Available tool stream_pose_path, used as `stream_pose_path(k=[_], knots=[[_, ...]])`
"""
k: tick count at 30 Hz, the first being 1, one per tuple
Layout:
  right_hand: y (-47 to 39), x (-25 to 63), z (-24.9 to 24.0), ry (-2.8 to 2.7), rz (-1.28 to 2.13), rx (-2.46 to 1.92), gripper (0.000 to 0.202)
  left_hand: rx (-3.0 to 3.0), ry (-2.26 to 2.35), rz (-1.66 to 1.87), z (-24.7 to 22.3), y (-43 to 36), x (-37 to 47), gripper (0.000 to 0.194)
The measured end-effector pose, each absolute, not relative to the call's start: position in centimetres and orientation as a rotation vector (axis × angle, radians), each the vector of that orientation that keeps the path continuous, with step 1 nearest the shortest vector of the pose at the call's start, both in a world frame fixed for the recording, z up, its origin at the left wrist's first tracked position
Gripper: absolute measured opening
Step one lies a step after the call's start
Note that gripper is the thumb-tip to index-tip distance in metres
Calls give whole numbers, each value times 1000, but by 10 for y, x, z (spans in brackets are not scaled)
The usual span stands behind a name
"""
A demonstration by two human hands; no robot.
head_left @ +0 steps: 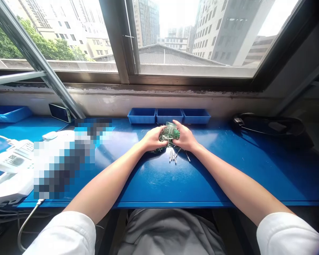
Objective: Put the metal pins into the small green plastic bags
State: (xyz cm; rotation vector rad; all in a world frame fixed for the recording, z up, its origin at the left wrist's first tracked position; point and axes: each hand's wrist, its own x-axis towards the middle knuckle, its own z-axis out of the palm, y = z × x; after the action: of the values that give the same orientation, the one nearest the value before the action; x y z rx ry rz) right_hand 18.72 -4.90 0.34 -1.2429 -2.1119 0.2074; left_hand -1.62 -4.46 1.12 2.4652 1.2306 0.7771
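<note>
A cluster of green circuit boards (170,131) is between my hands near the back of the blue table. Curled around its left side, my left hand (154,138) has its thumb at the front and its fingers behind. My right hand (186,138) grips the right side in the same way. Just in front of the boards, several thin silvery pieces with thicker ends (172,156) are on the table; whether they are joined to the boards I cannot tell. More dark green parts (158,150) show under my left hand.
Three blue bins (143,116) stand in a row behind my hands. To the left are a phone (60,112), a blue tray (10,113), white power adapters (16,154) with cables and a pixelated area. A black bag-like object (271,125) lies right. The blue table (172,191) ends before my lap.
</note>
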Motion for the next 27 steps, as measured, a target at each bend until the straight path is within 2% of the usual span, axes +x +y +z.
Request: stream_pose_path(k=[5, 8, 11, 16, 20, 24, 27], knots=[[-53, 187, 5, -1944, 284, -1201, 84, 2417, 1188, 1033, 7, -46, -16, 56], [-54, 187, 9, -1855, 323, -1166, 60, 2460, 1218, 1066, 7, -50, -14, 46], [-56, 188, 12, -1773, 377, -1176, 40, 2506, 1182, 1124, 6, -52, -12, 44], [-51, 192, 9, -1552, 612, -1201, 58, 2540, 986, 1272, 2, -52, -10, 43], [-44, 198, 3, -1411, 733, -1180, 51, 2550, 872, 1223, 5, -53, -13, 47], [-40, 201, 1, -1279, 822, -1153, 52, 2577, 895, 1091, 8, -55, -16, 43], [-41, 203, 4, -1258, 916, -1117, 44, 2617, 968, 966, 11, -53, -19, 38]])
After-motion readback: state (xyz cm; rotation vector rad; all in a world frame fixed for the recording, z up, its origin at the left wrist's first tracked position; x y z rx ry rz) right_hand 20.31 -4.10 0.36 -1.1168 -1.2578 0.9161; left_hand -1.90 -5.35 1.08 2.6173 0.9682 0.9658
